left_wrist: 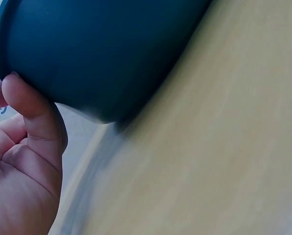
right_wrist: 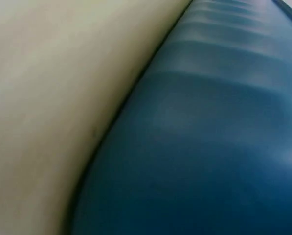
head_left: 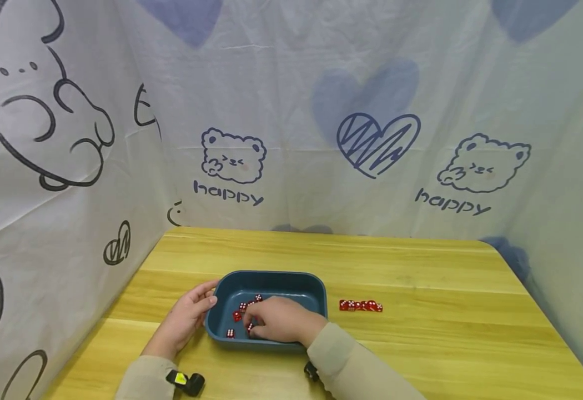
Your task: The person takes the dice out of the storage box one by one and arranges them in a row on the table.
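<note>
While a dark blue, rounded rectangular tray is occupied by the bent right hand, its left end is touched from outside by the left hand, whose thumb and fingers are loosely spread around the corner, presumably so that sliding is prevented. A small red die with white pips is seen at the tips of the right thumb and forefinger, and appears to be pinched there; whether it is lifted from the tray's floor cannot be told. More red dice are scattered about these fingertips in the tray's left half, where they are apparently contained by the raised walls. Just beyond its right end, a straight row of red dice is set on the surface, near enough, it seems, to be reached easily by the right hand. In the right wrist view only the tray's wall and a pale surface are shown; no fingers are caught.

Everything is supported by a yellow wood-grain table with rounded far corners. The space is enclosed by white hanging cloth, printed with blue hearts, bear faces and the word "happy"; larger dark outlines are seen at left.
</note>
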Demonstrator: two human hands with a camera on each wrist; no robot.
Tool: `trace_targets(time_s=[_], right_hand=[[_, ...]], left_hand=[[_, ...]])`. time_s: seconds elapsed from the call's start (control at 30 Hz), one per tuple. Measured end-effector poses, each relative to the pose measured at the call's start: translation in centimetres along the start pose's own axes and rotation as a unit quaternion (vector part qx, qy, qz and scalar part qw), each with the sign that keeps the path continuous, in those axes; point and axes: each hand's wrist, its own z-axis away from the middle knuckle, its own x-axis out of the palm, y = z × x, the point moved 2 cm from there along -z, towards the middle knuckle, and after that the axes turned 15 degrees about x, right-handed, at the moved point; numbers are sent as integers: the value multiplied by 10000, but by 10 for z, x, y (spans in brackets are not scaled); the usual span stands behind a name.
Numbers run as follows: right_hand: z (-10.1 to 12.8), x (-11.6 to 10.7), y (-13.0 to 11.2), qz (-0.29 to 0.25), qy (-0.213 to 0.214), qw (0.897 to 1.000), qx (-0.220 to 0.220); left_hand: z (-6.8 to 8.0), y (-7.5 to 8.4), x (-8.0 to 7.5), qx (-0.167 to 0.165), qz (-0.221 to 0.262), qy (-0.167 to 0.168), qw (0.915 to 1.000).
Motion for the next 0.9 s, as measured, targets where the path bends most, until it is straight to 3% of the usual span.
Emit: trace_targets(time_s=[0.9], right_hand=[[23, -20, 16, -24, 457, 9983, 358]], left_hand=[[0, 8, 0, -42, -11, -92, 9999]])
